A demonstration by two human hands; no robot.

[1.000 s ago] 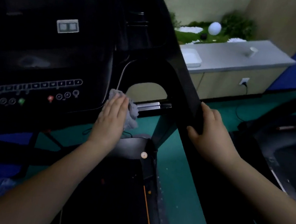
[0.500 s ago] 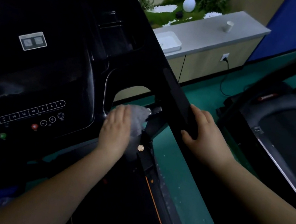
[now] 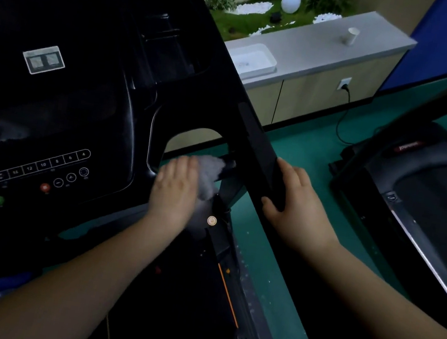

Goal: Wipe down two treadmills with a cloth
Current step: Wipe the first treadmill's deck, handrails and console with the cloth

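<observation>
The black treadmill console (image 3: 49,112) with its row of buttons fills the left of the view. My left hand (image 3: 175,188) presses a grey cloth (image 3: 208,171) against the frame just below the console's right edge, near the opening by the upright. My right hand (image 3: 295,207) grips the black right handrail (image 3: 260,151), fingers curled round it. A second treadmill (image 3: 422,201) stands to the right, its black belt and silver side rail showing.
Green floor (image 3: 300,158) separates the two machines. Behind stands a low grey counter (image 3: 323,47) with a white tray (image 3: 253,59) and a paper cup (image 3: 350,36). A black cable (image 3: 341,120) hangs from a wall socket down to the floor.
My left hand has carried the cloth rightward and down along the console's lower edge toward the upright. My right hand has stayed on the handrail. The view has shifted right.
</observation>
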